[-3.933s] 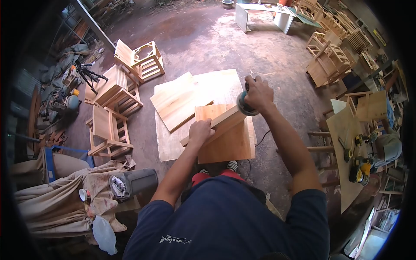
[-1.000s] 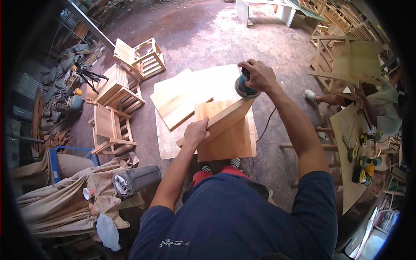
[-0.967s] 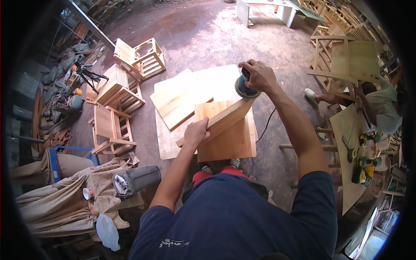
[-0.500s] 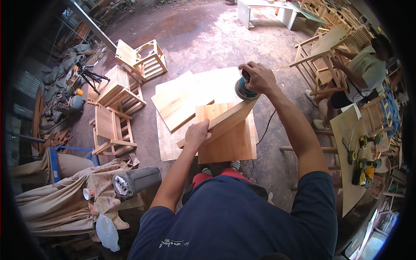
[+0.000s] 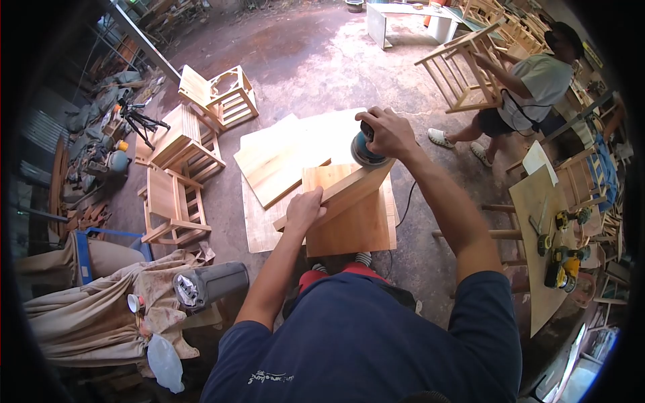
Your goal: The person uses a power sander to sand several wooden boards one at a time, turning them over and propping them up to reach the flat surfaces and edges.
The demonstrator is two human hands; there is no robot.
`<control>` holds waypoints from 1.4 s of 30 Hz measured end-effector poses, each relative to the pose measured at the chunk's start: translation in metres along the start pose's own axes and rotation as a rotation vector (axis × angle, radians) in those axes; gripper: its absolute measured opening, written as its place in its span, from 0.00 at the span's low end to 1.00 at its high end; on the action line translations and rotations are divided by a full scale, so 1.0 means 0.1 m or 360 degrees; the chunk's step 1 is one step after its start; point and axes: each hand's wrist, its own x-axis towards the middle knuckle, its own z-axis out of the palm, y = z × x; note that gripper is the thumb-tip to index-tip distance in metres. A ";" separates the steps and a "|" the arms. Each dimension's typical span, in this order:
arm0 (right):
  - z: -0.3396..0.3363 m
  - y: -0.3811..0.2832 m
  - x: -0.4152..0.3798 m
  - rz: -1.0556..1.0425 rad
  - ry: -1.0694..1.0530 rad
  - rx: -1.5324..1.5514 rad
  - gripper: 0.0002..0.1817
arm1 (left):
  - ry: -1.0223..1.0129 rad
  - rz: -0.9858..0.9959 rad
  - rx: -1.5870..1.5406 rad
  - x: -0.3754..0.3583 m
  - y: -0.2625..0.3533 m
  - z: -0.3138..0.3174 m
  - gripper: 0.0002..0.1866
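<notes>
My right hand is wrapped round the top of a blue-green power sander. The sander's pad rests on the upper edge of a wooden board, near its far end. That board stands on its long edge, angled away to the right. At its near end, my left hand grips the board with the fingers closed over it. Beneath lies a flat wooden panel. Another wooden panel lies to the left, on a pale sheet. A dark cord runs down on the right.
Several wooden chairs stand at the left, with a small tripod by them. At right, a co-worker holds a wooden chair. Cordless drills lie on a board beside me. A grey bin sits left.
The sander and my right hand have moved slightly left and nearer along the board's edge. My left hand stays put. The co-worker has risen and lifted a chair.
</notes>
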 end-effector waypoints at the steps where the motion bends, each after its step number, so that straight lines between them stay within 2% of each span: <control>1: 0.00 -0.04 -0.02 -0.0010 0.0007 0.0014 0.31 | 0.0005 -0.0002 -0.0007 0.00 0.00 -0.01 0.14; 7: 0.07 -0.34 -0.11 -0.0107 0.0162 0.0060 0.28 | -0.0013 -0.0021 -0.0006 -0.01 -0.01 -0.03 0.15; 10: 0.08 -0.63 -0.18 -0.0087 0.0104 0.0101 0.27 | -0.0048 -0.0087 -0.0017 0.01 -0.05 -0.04 0.15; 14: 0.07 -1.10 -0.40 -0.0013 -0.0093 0.0194 0.28 | -0.0060 -0.0188 0.0057 0.03 -0.07 -0.05 0.16; 18: -0.16 -1.12 -0.47 0.0090 -0.0376 0.0204 0.25 | -0.0081 -0.0212 0.0078 0.01 -0.07 -0.04 0.16; 25: -0.28 -0.21 -0.42 0.0513 -0.0266 -0.0027 0.25 | -0.0057 -0.0100 0.0097 0.04 -0.06 0.02 0.15; 31: -0.31 0.63 -0.34 0.0748 -0.0221 -0.0286 0.26 | -0.0212 -0.0091 0.0183 0.04 -0.03 -0.08 0.15; 34: -0.09 1.00 -0.75 0.0794 -0.0203 -0.0304 0.27 | -0.0296 -0.0054 0.0056 0.15 -0.16 -0.12 0.18; 36: 0.24 1.23 -1.21 0.0906 -0.0078 -0.0276 0.30 | -0.0263 -0.0158 -0.0077 0.35 -0.34 -0.07 0.24; 38: 0.28 1.28 -1.59 0.1245 -0.0352 -0.0070 0.33 | -0.0262 -0.0253 -0.0227 0.54 -0.45 -0.14 0.27; 39: 0.38 1.34 -1.82 0.1320 -0.0387 -0.0016 0.33 | -0.0285 -0.0379 -0.0377 0.61 -0.60 -0.07 0.29; 42: 0.60 1.39 -2.44 0.1546 -0.0477 0.0093 0.35 | -0.0281 -0.0575 -0.1054 0.62 -1.10 0.47 0.27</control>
